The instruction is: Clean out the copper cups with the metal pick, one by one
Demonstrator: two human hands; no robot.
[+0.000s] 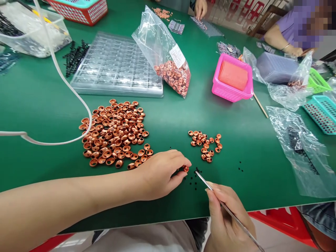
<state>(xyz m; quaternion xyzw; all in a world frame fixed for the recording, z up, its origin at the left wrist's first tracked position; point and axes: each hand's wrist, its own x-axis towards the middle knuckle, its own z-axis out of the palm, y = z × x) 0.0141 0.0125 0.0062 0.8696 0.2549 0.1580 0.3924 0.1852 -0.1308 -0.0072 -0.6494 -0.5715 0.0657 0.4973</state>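
Observation:
My left hand [162, 173] pinches a small copper-coloured cup-shaped part [186, 168] between thumb and fingertips, just above the green table. In my right hand [231, 213] is a slim metal tool [231, 211], held like a pen; I cannot tell whether it is a pick or tweezers. Its tip touches or hovers over a cluster of tiny black pieces [197, 169]. Several more black specks [195, 183] lie loose around it. Left of my hands spreads a large pile of copper-coloured cups with holes [112, 131]. A smaller group of cups [207, 145] lies beyond the tool.
Stacked clear plastic trays [115, 66] and a bag of copper parts [174, 77] stand behind the pile. A pink basket [232, 94] holds an orange block. A white cable [59, 71] loops at left. Across the table are a person's hand [201, 8] and another person's forearm [278, 40].

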